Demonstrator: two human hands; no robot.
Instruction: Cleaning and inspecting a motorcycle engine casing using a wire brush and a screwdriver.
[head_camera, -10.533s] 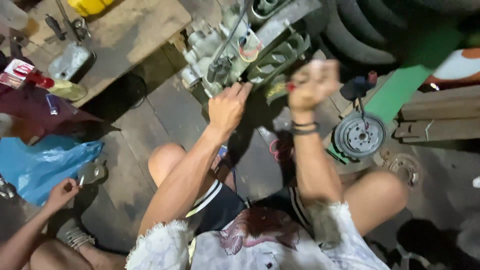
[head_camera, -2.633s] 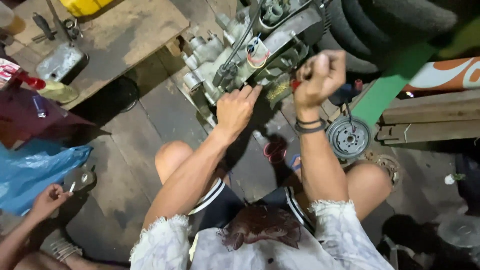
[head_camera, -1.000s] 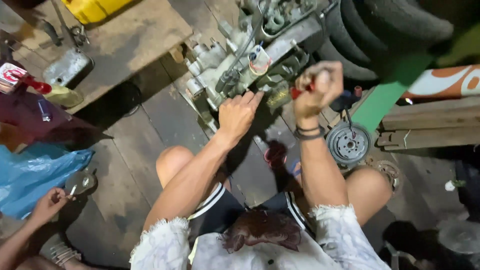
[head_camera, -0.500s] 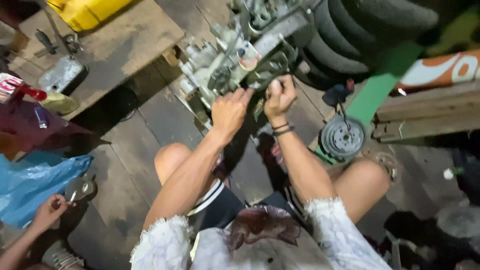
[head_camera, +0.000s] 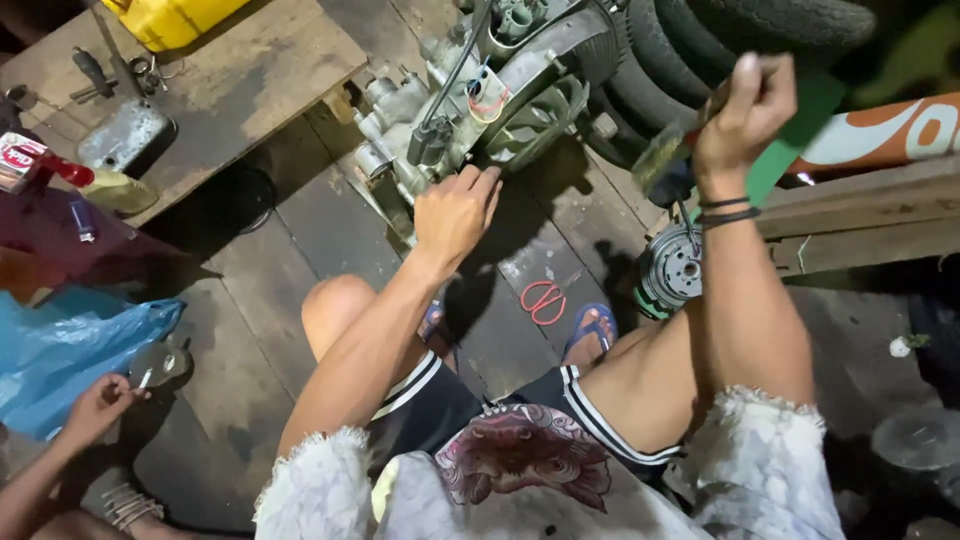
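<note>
Dark wooden floorboards (head_camera: 330, 230) fill the ground, and a person squats on them, knees wide, blue sandals (head_camera: 590, 328) planted, facing a grey motorcycle engine (head_camera: 480, 90) that sits on the boards just in front of a stack of tyres (head_camera: 700, 40). Left hand (head_camera: 455, 210) lies flat on the lower edge of the engine casing, fingers together and curled lightly over the rim, bracing it. Right hand (head_camera: 745, 110) is raised well off to the right of the engine, fingers closed in a fist around a dark-handled tool (head_camera: 665, 170); the working end is blurred, so what kind of tool it is cannot be told. To do this well, the bracing hand should keep firm downward pressure so the casing does not rock on the uneven planks, and its fingertips should stay clear of wherever the tool lands. The tool wants to come in square, with a controlled wrist, not a swing, since cables (head_camera: 460, 70) cross the top of the engine. A round metal part (head_camera: 675, 270) rests by the right knee, and red scissors (head_camera: 543, 300) lie between the feet: both are easy to kick. At lower left another person's hand (head_camera: 100, 405) pinches a small metal piece (head_camera: 158, 362) beside a blue plastic bag (head_camera: 70, 350).
</note>
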